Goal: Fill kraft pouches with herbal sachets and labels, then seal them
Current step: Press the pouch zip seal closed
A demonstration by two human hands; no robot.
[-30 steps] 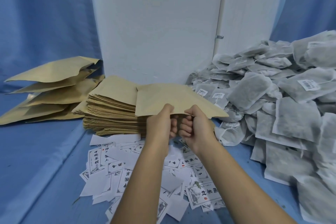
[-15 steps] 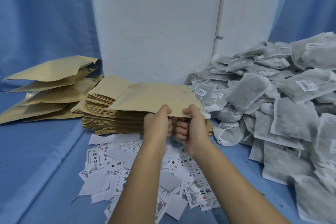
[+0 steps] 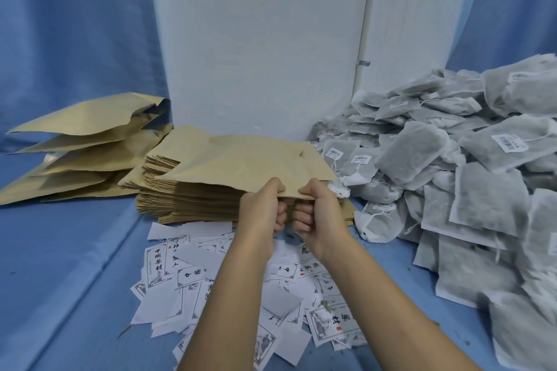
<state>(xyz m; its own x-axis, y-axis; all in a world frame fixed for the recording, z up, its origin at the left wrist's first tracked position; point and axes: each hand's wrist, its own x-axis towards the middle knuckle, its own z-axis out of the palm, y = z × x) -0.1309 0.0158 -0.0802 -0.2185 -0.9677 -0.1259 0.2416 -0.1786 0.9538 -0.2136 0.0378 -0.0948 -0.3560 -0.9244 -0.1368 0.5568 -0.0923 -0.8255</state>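
Note:
A flat kraft pouch [image 3: 250, 164] lies just above a thick stack of empty kraft pouches [image 3: 187, 202] in the middle. My left hand [image 3: 263, 211] and my right hand [image 3: 316, 211] sit side by side and both pinch the pouch's near edge, thumbs on top, fingers curled under. A scatter of white printed labels [image 3: 187, 277] covers the blue surface below my forearms. A big heap of grey herbal sachets [image 3: 470, 184] with strings and barcode tags fills the right side.
Several puffed-up kraft pouches [image 3: 78, 144] lean in a pile at the left. A white panel [image 3: 259, 39] stands upright behind the stack, with blue cloth [image 3: 66, 24] hanging behind and covering the surface.
The held pouch has swung left and down, from sticking out to the right of the stack to lying over it. Both hands kept their pinch on its near edge.

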